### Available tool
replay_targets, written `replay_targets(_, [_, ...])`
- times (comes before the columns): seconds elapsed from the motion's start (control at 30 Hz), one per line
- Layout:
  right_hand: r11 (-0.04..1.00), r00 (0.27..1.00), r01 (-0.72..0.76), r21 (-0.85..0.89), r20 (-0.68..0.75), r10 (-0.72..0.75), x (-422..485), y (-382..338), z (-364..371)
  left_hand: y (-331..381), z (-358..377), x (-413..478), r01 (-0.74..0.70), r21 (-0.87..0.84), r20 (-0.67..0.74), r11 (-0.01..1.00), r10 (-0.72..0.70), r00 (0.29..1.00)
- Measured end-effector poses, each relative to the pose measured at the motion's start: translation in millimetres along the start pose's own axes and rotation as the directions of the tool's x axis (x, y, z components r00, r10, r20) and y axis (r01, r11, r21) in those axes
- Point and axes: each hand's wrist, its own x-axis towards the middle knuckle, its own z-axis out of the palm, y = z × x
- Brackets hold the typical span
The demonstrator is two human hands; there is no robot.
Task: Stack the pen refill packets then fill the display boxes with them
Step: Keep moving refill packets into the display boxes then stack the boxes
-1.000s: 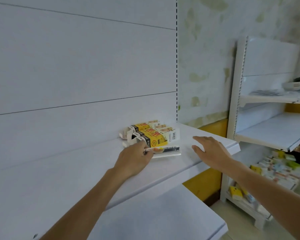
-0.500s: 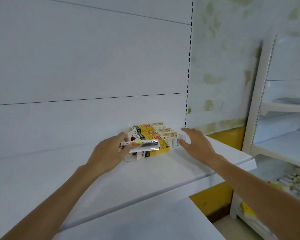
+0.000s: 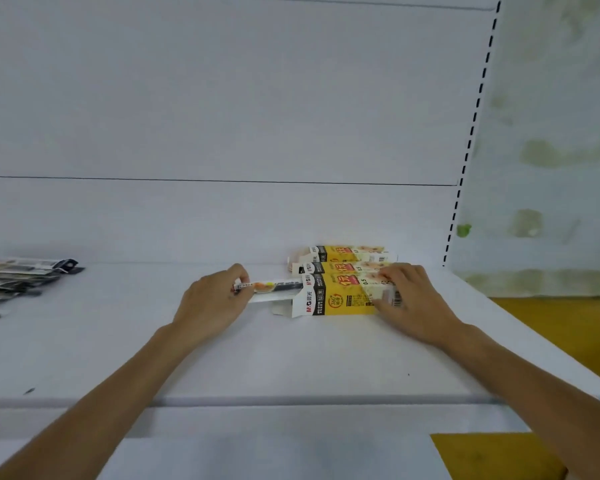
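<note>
Head view: a thin stack of refill packets point(image 3: 274, 285) is pinched at its left end by the left hand point(image 3: 215, 303), fingers curled round it. The stack's right end is at the open mouth of the front display box point(image 3: 340, 297); how far in can't be told. The box is laid on its side on the shelf point(image 3: 291, 358), w/ its right end gripped by the right hand point(image 3: 413, 303), fingers over the top, thumb on the near side. Two rear display boxes point(image 3: 347, 258) are packed just behind it. A loose packet pile point(image 3: 18, 278) is seen well apart at far left.

Risks, as judged:
- The stack is held at one end only, so it could be fanned or bent if pushed hard.
- The open flap point(image 3: 281, 306) could be snagged, and the mouth crumpled.
- The box could be shoved right, or into the rear boxes, if the right-hand hold is relaxed.
</note>
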Motion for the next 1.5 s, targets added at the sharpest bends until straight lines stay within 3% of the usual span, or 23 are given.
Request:
replay_targets(0.17, [0.998,0.998,0.059,-0.009,0.012,-0.059,-2,3,4,33,19,18,0.012,-0.164,0.174,0.986,0.017,0.985])
replay_targets(0.27, [0.997,0.998,0.063,0.033,-0.009,-0.063,-2,5,4,60,35,27,0.149,-0.394,0.289,0.907,-0.032,0.957])
replay_targets(0.33, [0.997,0.997,0.066,0.042,-0.031,-0.065,-2,8,5,73,44,31,0.267,-0.573,0.275,0.775,-0.125,0.953])
replay_targets(0.4, [0.996,0.997,0.069,0.051,-0.036,-0.067,-2,9,5,76,45,32,0.224,-0.647,0.133,0.729,-0.181,0.974])
replay_targets(0.5, [0.996,0.997,0.067,0.052,-0.053,-0.065,0,10,6,58,33,36,0.104,-0.428,-0.088,0.898,-0.156,0.984])
replay_targets(0.57, [0.996,0.996,0.064,0.063,-0.070,-0.060,-1,12,9,37,25,38,0.242,-0.269,0.041,0.932,-0.240,0.970])
replay_targets(0.67, [0.995,0.994,0.071,0.068,-0.087,-0.065,1,13,9,24,14,34,0.410,-0.230,0.310,0.882,-0.333,0.890])
replay_targets(0.87, [0.996,0.995,0.057,0.068,-0.085,-0.051,0,12,9,43,29,28,0.195,-0.397,0.192,0.897,-0.127,0.973])
replay_targets(1.03, [0.995,0.996,0.041,0.088,-0.077,-0.034,-1,14,8,62,49,30,0.086,-0.344,0.298,0.935,0.022,0.954])
replay_targets(1.1, [0.995,0.998,0.025,0.099,-0.066,-0.019,-2,14,7,60,51,28,0.114,-0.387,0.309,0.915,0.012,0.951])
replay_targets(1.2, [0.994,0.998,0.006,0.114,-0.063,0.001,-1,14,6,60,53,30,0.120,-0.397,0.194,0.910,-0.044,0.980])
replay_targets(1.37, [0.998,0.997,-0.064,0.012,-0.045,0.064,1,13,5,67,59,35,0.165,-0.215,0.253,0.963,-0.109,0.961])
replay_targets(1.43, [0.994,0.995,-0.096,-0.059,-0.015,0.095,1,12,4,65,58,34,0.219,-0.284,0.257,0.933,-0.146,0.955])
replay_targets(1.5, [0.985,0.993,-0.106,-0.137,0.039,0.112,1,11,2,63,47,26,0.278,-0.466,0.259,0.840,-0.170,0.951])
